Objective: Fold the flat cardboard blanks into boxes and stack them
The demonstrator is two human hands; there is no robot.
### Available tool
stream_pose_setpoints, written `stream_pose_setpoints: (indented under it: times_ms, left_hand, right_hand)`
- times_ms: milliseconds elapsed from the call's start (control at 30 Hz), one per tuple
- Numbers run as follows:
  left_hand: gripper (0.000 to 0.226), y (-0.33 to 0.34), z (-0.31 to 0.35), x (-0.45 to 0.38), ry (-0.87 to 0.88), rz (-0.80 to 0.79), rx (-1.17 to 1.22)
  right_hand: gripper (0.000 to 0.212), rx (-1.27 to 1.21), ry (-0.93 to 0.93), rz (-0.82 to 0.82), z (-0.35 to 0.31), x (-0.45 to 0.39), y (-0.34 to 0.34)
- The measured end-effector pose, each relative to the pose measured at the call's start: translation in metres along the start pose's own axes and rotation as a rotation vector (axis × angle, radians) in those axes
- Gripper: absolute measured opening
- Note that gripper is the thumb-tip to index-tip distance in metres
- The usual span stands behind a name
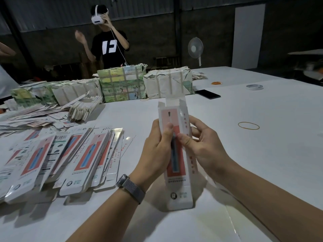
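Table (262, 154): a broad, smooth white top, matte and hard, filling most of the view.
Bundles (122, 83): wrapped paper blocks bound with tape bands, in a row at 11 to 12 o'clock; a person in a black shirt stands behind them.
Blanks (57, 154): glossy flat printed card, white with red and blue panels, fanned in a loose overlapping heap at 9 o'clock; a looser scatter lies beyond it at 10 o'clock.
Box (176, 165): a long, narrow carton at the centre, upright, its lower end at or just above the table, its top flaps open. It looks light and thin-walled, stiff along its creases but easy to dent on the flat faces, and the coating is probably slick. Holding it by the long edges near the middle should let it square up without crushing.
Left hand (157, 145): wrapped round the box's left edge, thumb pressed on the front face.
Right hand (201, 144): pinching the right edge, thumb in front, fingers behind.
Phone (207, 94): a dark flat slab at 1 o'clock.
Tape roll (254, 87): a pale ring at 2 o'clock.
Rubber band (248, 125): a thin yellow loop at 3 o'clock.
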State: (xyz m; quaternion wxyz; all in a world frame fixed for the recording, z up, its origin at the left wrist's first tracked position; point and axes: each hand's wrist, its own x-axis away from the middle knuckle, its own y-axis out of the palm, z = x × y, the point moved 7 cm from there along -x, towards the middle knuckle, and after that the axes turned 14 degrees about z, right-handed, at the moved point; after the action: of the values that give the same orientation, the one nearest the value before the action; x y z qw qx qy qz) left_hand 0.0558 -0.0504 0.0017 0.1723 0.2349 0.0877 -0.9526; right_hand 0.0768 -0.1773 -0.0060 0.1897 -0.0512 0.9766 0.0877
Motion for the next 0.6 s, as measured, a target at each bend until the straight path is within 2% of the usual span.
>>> stream_pose_setpoints:
  times_ms: [67,200,333,600]
  left_hand:
    - [0.046,0.0025,-0.0002,0.0018,-0.024,-0.006,0.042]
    - [0.034,-0.0015,0.0012,0.0008,-0.068,-0.026,0.128]
    - [0.032,-0.0053,0.0065,0.0005,-0.068,0.000,0.173]
    - [0.032,-0.0019,0.0057,0.0034,-0.100,-0.006,0.201]
  right_hand:
    - [0.048,0.001,0.010,-0.018,0.0004,0.0006,0.0001]
    - [0.047,-0.013,0.042,-0.071,0.0017,0.0022,0.0041]
    - [0.033,-0.006,0.054,-0.116,0.0019,0.0057,0.0093]
    - [0.042,0.006,0.004,-0.061,-0.0031,0.0012,0.0040]
